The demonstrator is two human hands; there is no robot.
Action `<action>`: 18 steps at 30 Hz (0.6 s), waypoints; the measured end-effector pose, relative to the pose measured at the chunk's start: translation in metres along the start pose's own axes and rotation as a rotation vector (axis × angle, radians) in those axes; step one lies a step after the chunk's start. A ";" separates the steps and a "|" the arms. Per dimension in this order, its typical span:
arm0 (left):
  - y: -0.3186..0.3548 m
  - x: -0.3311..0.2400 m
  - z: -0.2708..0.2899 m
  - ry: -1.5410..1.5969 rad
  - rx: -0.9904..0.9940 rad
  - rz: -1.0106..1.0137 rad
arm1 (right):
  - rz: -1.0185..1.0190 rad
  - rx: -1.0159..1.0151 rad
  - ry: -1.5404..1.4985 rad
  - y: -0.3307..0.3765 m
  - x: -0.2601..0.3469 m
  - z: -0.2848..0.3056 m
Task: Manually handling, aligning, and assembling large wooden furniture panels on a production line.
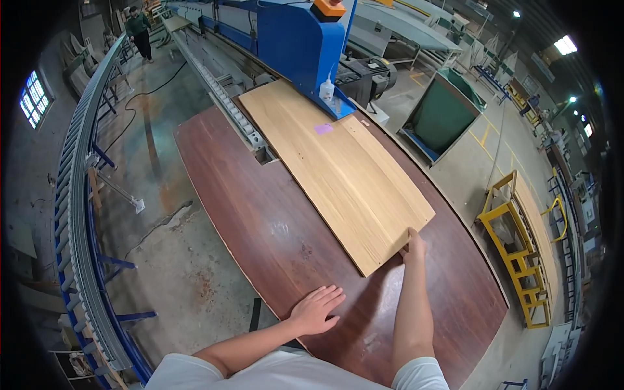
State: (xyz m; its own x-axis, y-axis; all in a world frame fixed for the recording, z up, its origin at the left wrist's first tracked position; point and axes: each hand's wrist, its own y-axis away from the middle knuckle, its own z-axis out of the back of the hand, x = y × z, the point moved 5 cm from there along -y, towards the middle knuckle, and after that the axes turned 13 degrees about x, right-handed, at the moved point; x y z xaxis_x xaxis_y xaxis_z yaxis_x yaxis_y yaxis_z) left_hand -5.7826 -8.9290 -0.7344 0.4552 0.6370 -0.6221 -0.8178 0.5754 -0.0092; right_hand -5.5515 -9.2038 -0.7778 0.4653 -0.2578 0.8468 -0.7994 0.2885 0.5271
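Note:
A long, light wood panel (344, 182) lies on a reddish-brown table (260, 214), its far end beside a blue machine housing (299, 52). My right hand (414, 247) grips the panel's near edge close to its right corner, fingers closed on it. My left hand (317, 311) rests flat on the table, apart from the panel, with the fingers stretched out. A small pink slip (323, 129) is on the panel's upper face. On the blue ledge beyond the panel stands a white squeeze bottle (327, 90).
Along the table's far left runs a chain track (227, 107). A roller conveyor (81, 195) curves down the left side. To the right are a green bin (445, 114) and a yellow frame cart (513, 247). Another person (138, 32) stands far back at left.

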 end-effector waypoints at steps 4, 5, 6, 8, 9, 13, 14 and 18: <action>-0.023 0.054 0.024 0.985 -0.381 0.184 | -0.039 0.008 -0.034 0.015 -0.002 -0.003; -0.033 0.079 0.028 1.156 -0.478 0.243 | -0.036 0.013 -0.041 0.017 -0.003 0.000; -0.043 0.103 0.034 1.327 -0.574 0.305 | -0.033 0.017 -0.047 0.019 -0.006 0.005; -0.066 0.137 0.072 1.466 -0.726 0.398 | -0.026 0.012 -0.030 0.026 -0.016 0.012; -0.076 0.158 0.087 1.530 -0.769 0.404 | -0.013 0.021 -0.012 0.030 -0.020 0.011; -0.086 0.214 0.136 1.663 -0.487 0.572 | 0.036 -0.062 0.104 0.046 -0.034 0.020; -0.089 0.218 0.140 1.663 -0.475 0.568 | 0.124 -0.107 0.072 0.048 -0.037 0.027; -0.091 0.235 0.148 1.559 -0.420 0.614 | 0.198 -0.265 0.066 0.062 -0.038 0.038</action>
State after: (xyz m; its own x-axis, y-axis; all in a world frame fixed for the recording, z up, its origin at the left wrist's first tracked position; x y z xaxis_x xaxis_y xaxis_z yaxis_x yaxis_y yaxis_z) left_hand -5.5489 -8.7560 -0.7643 -0.4687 -0.5081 -0.7226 -0.8717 0.1338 0.4714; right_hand -5.6334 -9.2113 -0.7799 0.3415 -0.1156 0.9328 -0.7538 0.5591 0.3452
